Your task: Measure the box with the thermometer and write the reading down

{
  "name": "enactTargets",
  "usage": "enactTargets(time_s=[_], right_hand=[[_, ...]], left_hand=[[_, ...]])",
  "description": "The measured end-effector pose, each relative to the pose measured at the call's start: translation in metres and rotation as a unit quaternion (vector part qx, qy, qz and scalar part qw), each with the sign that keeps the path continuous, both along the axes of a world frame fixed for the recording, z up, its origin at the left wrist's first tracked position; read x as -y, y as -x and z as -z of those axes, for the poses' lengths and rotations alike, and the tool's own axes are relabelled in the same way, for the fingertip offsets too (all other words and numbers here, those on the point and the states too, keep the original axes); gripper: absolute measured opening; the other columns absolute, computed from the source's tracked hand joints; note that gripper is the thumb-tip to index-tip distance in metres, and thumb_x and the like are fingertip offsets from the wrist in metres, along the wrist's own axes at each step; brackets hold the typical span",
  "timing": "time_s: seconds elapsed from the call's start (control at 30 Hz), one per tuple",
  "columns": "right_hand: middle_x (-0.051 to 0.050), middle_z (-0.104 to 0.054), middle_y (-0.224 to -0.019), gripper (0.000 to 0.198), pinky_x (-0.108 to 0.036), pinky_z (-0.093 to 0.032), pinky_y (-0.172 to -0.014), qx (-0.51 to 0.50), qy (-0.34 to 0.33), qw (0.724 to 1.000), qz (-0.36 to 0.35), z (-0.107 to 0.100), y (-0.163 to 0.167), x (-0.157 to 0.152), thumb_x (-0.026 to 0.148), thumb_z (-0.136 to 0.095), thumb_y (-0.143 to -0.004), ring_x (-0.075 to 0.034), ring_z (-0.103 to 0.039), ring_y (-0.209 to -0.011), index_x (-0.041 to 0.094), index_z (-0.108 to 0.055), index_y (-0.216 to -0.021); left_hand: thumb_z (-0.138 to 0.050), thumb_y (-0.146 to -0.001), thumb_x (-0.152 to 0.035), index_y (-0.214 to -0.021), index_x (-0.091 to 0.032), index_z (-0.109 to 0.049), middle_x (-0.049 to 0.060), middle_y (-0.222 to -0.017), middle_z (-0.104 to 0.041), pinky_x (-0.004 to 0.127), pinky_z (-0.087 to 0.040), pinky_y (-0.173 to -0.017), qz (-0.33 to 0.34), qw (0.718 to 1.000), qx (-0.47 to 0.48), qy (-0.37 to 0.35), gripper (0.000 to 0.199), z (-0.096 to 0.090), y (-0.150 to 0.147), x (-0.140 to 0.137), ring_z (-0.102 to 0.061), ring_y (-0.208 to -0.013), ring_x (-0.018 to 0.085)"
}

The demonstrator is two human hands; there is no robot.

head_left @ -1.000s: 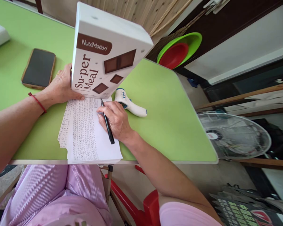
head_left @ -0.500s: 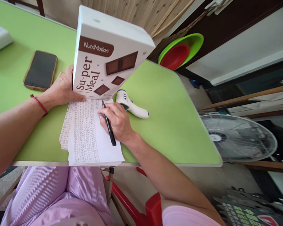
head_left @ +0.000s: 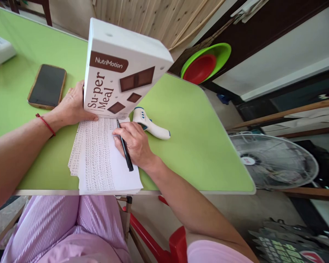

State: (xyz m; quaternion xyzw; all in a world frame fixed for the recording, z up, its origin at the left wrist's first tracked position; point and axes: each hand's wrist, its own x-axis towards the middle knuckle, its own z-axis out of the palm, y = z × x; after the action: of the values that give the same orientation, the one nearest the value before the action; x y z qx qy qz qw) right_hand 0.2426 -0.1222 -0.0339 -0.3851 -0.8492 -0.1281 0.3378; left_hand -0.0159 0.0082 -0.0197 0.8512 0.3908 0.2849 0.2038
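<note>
A thin red cord bracelet [head_left: 45, 124] circles the wrist just behind the left grip [head_left: 71, 104], and a small ring [head_left: 69, 91] shows on one finger of that grip. Both forearms are bare back from the grips; behind the right grip [head_left: 135, 142], up at the shoulder, the edge of a short pink sleeve [head_left: 214, 252] shows. Below the grips, the lap is covered in a loose garment of fine pink-and-white stripes [head_left: 71, 226], gathered into soft folds.
</note>
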Motion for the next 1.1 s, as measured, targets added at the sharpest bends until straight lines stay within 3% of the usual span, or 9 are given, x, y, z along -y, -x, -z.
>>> enactTargets(time_s=[0.17, 0.4, 0.73, 0.93, 1.1], right_hand=[[-0.005, -0.067, -0.097, 0.015, -0.039, -0.050, -0.086, 0.003, -0.002, 1.000, 0.002, 0.0000, -0.0003, -0.0003, 0.013, -0.056, -0.099, -0.022, -0.061, -0.090, 0.023, -0.067, -0.103], [-0.005, -0.066, -0.097, 0.015, -0.039, -0.050, -0.085, -0.007, -0.010, 1.000, -0.005, 0.0003, 0.0006, -0.0006, 0.012, -0.057, -0.099, -0.021, -0.060, -0.090, 0.022, -0.066, -0.103], [-0.005, -0.066, -0.096, 0.015, -0.038, -0.049, -0.086, -0.008, -0.008, 1.000, -0.006, 0.0000, 0.0006, -0.0003, 0.011, -0.057, -0.098, -0.021, -0.059, -0.089, 0.022, -0.066, -0.104], [-0.005, -0.067, -0.097, 0.016, -0.038, -0.050, -0.086, 0.006, -0.006, 1.000, 0.003, -0.0004, -0.0003, 0.0001, 0.012, -0.056, -0.098, -0.021, -0.061, -0.090, 0.022, -0.067, -0.102], [-0.005, -0.068, -0.099, 0.016, -0.040, -0.050, -0.088, 0.012, 0.029, 0.999, 0.015, -0.0002, -0.0014, 0.0009, 0.014, -0.055, -0.100, -0.022, -0.061, -0.092, 0.023, -0.068, -0.102]], left_hand=[[-0.077, -0.063, -0.076, -0.155, -0.020, -0.047, 0.009, -0.158, -0.053, 0.064, -0.040, -0.117, -0.018, 0.999, 0.029, 0.036, 0.111, -0.0074, -0.0031, 0.0045, -0.049, -0.144, 0.046], [-0.076, -0.065, -0.079, -0.156, -0.021, -0.042, 0.011, -0.161, -0.049, 0.062, -0.037, -0.119, -0.019, 0.999, 0.008, 0.028, 0.114, -0.0046, -0.0022, 0.0026, -0.046, -0.147, 0.046], [-0.085, -0.063, -0.076, -0.149, -0.027, -0.049, 0.008, -0.153, -0.057, 0.066, -0.042, -0.120, -0.006, 0.999, 0.045, 0.005, 0.106, -0.0031, -0.0028, 0.0002, -0.051, -0.144, 0.046], [-0.082, -0.063, -0.076, -0.152, -0.022, -0.046, 0.013, -0.155, -0.054, 0.066, -0.041, -0.120, -0.027, 0.999, 0.028, 0.031, 0.111, -0.0084, -0.0047, 0.0049, -0.049, -0.145, 0.048], [-0.082, -0.061, -0.076, -0.154, -0.026, -0.046, 0.010, -0.158, -0.052, 0.065, -0.038, -0.122, -0.019, 0.999, 0.033, 0.038, 0.112, -0.0092, -0.0049, 0.0035, -0.047, -0.148, 0.047]])
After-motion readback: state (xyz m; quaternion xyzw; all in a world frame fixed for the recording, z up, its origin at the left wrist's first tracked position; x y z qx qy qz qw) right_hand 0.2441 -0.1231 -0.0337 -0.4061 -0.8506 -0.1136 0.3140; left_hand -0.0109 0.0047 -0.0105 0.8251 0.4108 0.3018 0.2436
